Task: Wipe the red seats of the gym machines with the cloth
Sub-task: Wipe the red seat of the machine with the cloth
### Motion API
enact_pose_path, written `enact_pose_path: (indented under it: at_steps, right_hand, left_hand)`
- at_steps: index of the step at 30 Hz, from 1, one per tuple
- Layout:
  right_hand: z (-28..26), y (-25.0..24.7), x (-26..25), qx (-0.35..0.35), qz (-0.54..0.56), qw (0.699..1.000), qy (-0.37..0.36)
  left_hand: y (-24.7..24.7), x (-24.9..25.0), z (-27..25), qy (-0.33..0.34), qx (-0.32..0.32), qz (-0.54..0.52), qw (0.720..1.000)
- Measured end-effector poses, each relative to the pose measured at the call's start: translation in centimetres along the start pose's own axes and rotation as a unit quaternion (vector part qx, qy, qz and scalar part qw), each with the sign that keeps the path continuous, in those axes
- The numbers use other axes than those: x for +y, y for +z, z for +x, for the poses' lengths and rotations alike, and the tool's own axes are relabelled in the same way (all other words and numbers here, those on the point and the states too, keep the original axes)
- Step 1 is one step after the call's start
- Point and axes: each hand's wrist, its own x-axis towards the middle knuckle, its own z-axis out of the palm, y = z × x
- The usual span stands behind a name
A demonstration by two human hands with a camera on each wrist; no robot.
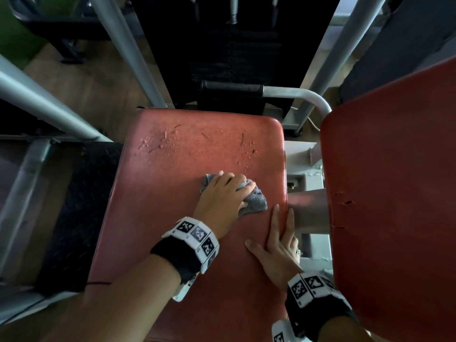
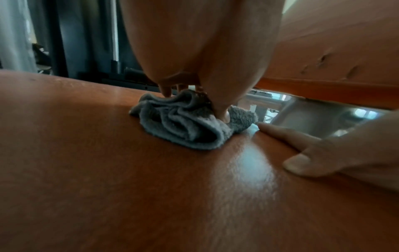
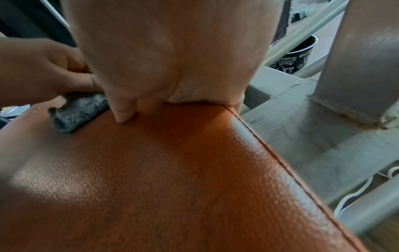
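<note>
Red seat [image 1: 187, 149]: grained leather-like covering, glossy, scuffed and pitted toward 12 o'clock. Cloth [image 2: 185, 124]: grey terry, matt, nappy. Frame tube [image 3: 364, 56] at 3 o'clock: dull painted metal.

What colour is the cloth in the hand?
Grey. The cloth under the left hand shows best in the left wrist view.

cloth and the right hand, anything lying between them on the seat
Nothing: only bare red seat separates the grey cloth from the right hand, clearest in the head view.
</note>
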Motion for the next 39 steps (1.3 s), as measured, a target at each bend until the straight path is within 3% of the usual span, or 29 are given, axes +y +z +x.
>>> enact_pose_path:
  at_steps: [11, 18, 24, 33, 39]
  right_hand:
    - [-0.2, -0.3, 0.0, -0.01, 0.003, 1.0, 0.001]
    - [-0.1, -0.1, 0.0, -0.004, 0.004, 1.0, -0.005]
    - [-0.1, 0.0, 0.0, 0.0, 0.003, 1.0, -0.007]
    - [-0.2, -0.1, 0.1, -0.003, 0.016, 1.0, -0.012]
    - [-0.2, -0.1, 0.0, 0.0, 0.011, 1.0, -0.01]
  left_hand:
    - [-1.0, -0.1, 5.6, -0.094, -0.052, 0.02, 0.994]
    - [-1.3, -0.4, 5.2, -0.105, -0.041, -0.041, 0.993]
    - [-2.1, -0.5, 3.9, -0.082, -0.091, -0.085, 0.989]
    - [-2.3, -0.6, 4.9, -0.06, -0.12, 0.02, 0.991]
    - [-2.1, 0.2, 6.9, -0.135, -0.113, 0.045, 0.983]
